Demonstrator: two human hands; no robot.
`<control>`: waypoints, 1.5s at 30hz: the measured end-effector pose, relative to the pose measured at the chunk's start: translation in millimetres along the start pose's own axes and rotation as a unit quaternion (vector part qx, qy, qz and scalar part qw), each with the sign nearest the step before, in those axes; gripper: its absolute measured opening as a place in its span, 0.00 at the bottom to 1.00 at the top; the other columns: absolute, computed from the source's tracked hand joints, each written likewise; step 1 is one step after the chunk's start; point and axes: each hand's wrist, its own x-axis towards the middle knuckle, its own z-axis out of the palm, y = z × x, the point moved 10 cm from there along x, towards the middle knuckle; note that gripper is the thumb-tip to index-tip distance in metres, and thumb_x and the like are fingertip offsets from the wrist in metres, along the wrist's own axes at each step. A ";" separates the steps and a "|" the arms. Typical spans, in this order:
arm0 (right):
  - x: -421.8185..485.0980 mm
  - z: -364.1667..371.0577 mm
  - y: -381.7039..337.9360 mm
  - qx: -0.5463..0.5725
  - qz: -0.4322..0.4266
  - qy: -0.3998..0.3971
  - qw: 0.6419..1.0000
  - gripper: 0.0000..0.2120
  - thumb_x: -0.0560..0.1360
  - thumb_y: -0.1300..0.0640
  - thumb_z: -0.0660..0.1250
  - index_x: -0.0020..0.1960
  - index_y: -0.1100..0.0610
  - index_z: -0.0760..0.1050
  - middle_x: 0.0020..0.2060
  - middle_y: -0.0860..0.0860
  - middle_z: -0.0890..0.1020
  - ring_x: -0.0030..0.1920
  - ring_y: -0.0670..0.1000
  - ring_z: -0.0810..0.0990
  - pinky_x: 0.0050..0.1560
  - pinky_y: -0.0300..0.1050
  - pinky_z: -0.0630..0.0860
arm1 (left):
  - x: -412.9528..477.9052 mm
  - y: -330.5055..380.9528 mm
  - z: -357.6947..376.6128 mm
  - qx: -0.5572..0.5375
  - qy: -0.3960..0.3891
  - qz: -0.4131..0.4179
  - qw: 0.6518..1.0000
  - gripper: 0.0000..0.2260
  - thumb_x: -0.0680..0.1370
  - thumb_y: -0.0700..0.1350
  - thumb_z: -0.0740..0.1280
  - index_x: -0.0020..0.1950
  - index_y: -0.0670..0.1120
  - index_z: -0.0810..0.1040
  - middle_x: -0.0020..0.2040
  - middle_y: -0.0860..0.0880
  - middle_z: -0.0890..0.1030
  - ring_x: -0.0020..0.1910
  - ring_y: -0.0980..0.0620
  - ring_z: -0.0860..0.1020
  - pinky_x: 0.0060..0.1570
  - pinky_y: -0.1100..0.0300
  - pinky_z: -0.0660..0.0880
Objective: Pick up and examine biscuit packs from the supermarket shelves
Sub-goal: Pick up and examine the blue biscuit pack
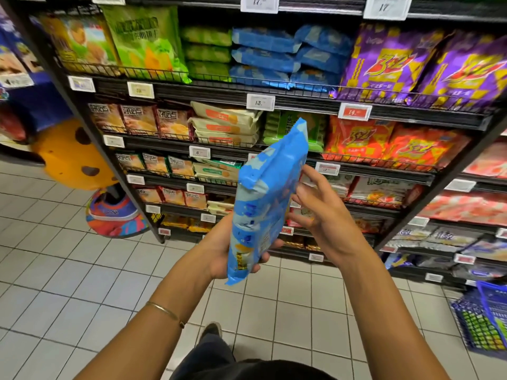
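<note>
Head view, supermarket aisle. In mid-frame, blue pack (pixel 263 204) upright, top tilted slightly R, in front of shelves (pixel 301 101) & clear of them. Gripped at lower end by L hand (pixel 222 250), fingers curled under & round bottom edge. R hand (pixel 321 215) just beside pack's R side, fingers spread & relaxed, gripping nothing; contact w/ pack unclear, blurred. Thin bracelet (pixel 164 311) on L wrist. Behind: black wire-front shelves w/ price tags. Upper shelf: more blue packs (pixel 263 53), purple bags (pixel 384 64) to their R. One shelf below: orange bags (pixel 356 138). Lower R: blue basket (pixel 482 319) on tiled floor (pixel 68 283), green items inside. Cookie-shaped display (pixel 68 157) at L end of shelves.
</note>
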 end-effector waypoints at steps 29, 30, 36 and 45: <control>190.4 -56.2 -31.6 -0.042 0.021 0.133 0.990 0.12 0.84 0.59 0.64 0.66 0.56 0.78 0.57 0.56 0.87 0.55 0.57 0.87 0.55 0.56 0.84 | 62.8 271.0 -90.0 0.192 0.282 0.407 0.847 0.13 0.81 0.40 0.71 0.59 0.56 0.75 0.59 0.47 0.84 0.52 0.49 0.86 0.50 0.49 0.83; 203.4 -57.7 -41.4 -0.044 0.006 0.146 0.988 0.11 0.83 0.59 0.64 0.64 0.56 0.79 0.56 0.56 0.87 0.54 0.57 0.87 0.55 0.55 0.84 | 67.3 289.7 -86.2 0.207 0.273 0.422 0.840 0.14 0.81 0.40 0.72 0.59 0.57 0.75 0.59 0.48 0.84 0.53 0.50 0.86 0.49 0.50 0.83; 262.8 -74.7 -101.0 -0.112 -0.067 0.239 0.962 0.08 0.83 0.61 0.65 0.54 0.54 0.82 0.47 0.47 0.88 0.45 0.46 0.86 0.45 0.42 0.81 | 90.5 389.3 -56.2 0.293 0.242 0.476 0.793 0.18 0.74 0.54 0.74 0.63 0.64 0.75 0.56 0.60 0.84 0.55 0.59 0.84 0.52 0.56 0.81; 319.4 -84.3 -174.6 -0.171 -0.162 0.319 0.918 0.08 0.83 0.59 0.65 0.46 0.52 0.70 0.40 0.49 0.73 0.40 0.48 0.71 0.38 0.46 0.69 | 113.8 474.3 -28.7 0.304 0.266 0.556 0.726 0.23 0.75 0.54 0.74 0.67 0.46 0.79 0.59 0.50 0.84 0.59 0.49 0.82 0.59 0.43 0.81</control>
